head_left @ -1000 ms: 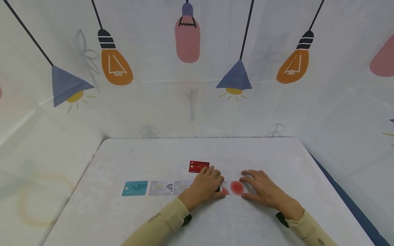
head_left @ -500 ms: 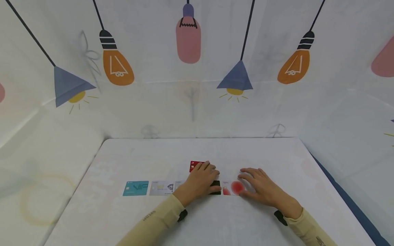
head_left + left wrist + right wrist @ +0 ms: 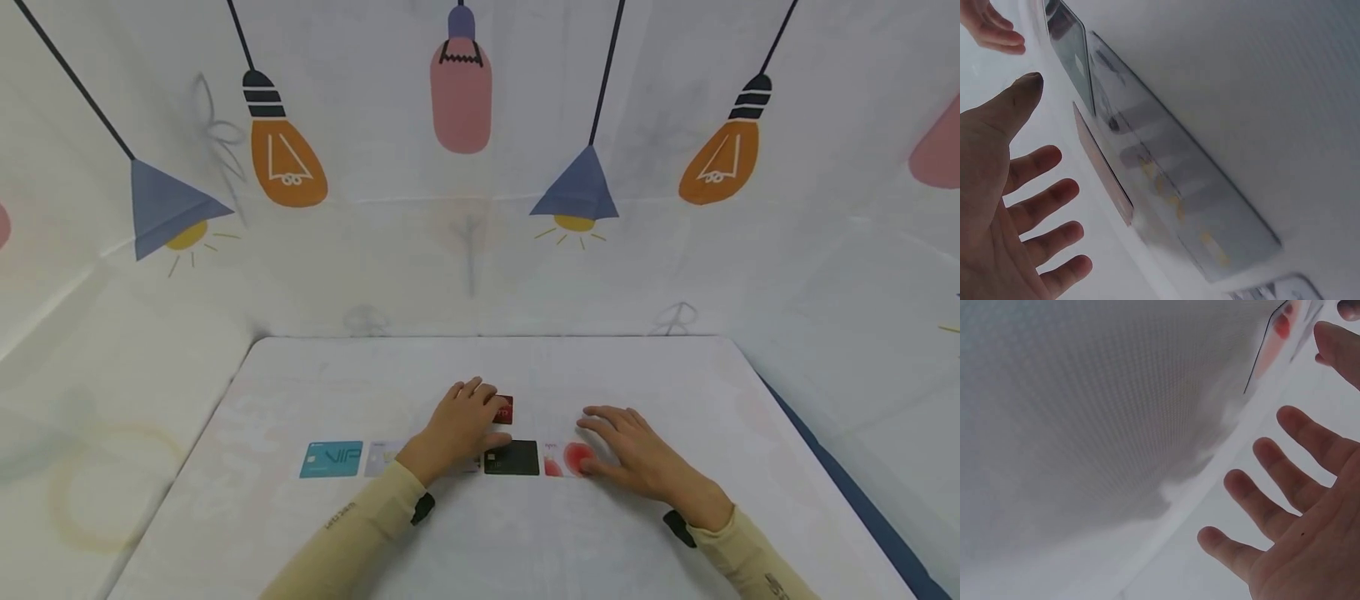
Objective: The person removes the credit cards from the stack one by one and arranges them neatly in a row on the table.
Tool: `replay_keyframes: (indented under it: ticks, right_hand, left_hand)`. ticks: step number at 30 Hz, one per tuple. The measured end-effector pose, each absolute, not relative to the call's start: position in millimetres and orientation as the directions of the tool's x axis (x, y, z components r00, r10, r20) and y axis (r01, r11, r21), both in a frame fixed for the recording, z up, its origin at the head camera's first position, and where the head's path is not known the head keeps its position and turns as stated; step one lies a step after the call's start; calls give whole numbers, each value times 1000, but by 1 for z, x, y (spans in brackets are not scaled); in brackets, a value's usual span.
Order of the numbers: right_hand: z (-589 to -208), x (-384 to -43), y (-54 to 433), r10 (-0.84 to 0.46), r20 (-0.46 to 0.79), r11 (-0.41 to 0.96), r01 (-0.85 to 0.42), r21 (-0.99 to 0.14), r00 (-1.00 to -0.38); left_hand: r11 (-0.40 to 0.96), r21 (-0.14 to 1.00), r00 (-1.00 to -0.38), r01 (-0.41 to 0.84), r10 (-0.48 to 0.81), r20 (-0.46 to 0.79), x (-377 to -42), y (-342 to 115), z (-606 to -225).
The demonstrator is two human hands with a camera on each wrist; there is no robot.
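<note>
A row of cards lies on the table: a teal VIP card (image 3: 332,459), a silver VIP card (image 3: 381,457), another silver VIP card (image 3: 1179,169) mostly hidden by my left hand in the head view, a black card (image 3: 512,458), and a white card with red circles (image 3: 567,458). Behind the row lies a red card (image 3: 506,410), partly covered. My left hand (image 3: 459,427) hovers over the silver and red cards, its fingers spread and holding nothing. At the right end my right hand (image 3: 637,454), also with extended fingers, has its thumb over the white card's edge; contact is unclear.
The cards lie flat on a white-covered table (image 3: 360,542). A pale curtain (image 3: 375,275) printed with hanging lamps rises behind and along both sides. A blue strip (image 3: 832,475) runs beside the table's right edge.
My left hand has moved left and slightly away from me, from the black card toward the silver cards, uncovering the black card. My right hand has barely shifted left. The cards stay in place.
</note>
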State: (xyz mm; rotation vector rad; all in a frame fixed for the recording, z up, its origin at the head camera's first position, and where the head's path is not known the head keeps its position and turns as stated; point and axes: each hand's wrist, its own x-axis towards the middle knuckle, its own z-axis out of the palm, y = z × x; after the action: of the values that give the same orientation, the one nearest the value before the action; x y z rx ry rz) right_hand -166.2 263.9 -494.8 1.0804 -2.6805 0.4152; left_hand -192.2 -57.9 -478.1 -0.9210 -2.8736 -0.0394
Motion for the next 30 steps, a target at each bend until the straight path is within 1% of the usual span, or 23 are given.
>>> replay_keyframes:
  ticks: [6,12,15,18,24,30]
  right_hand:
    - [-494,-168,260,-633,289,696,-692,-194,-718]
    - [-495,-173,256,-649,341,667,-724,-174,-680]
    - [-494,-175,253,-659,357,650,-740,-174,-662]
    - [-493,-177,249,-664,353,643,-744,-180,-659]
    - [-490,-183,240,-658,307,663,-722,-195,-687]
    - [-486,-189,228,-637,255,696,-685,-216,-728]
  left_hand:
    - [843,34,-841,536,531,103,-198,-71,-478]
    - [862,53,-863,504,499,85,-208,-86,-484]
    - [877,71,-880,475,472,45,-213,-92,-486]
    - [890,81,-893,449,451,0,-216,-96,-487]
    - [895,98,-898,434,438,-26,-220,-103,-485]
    - [886,153,-895,437,445,-21,-222,-109,-483]
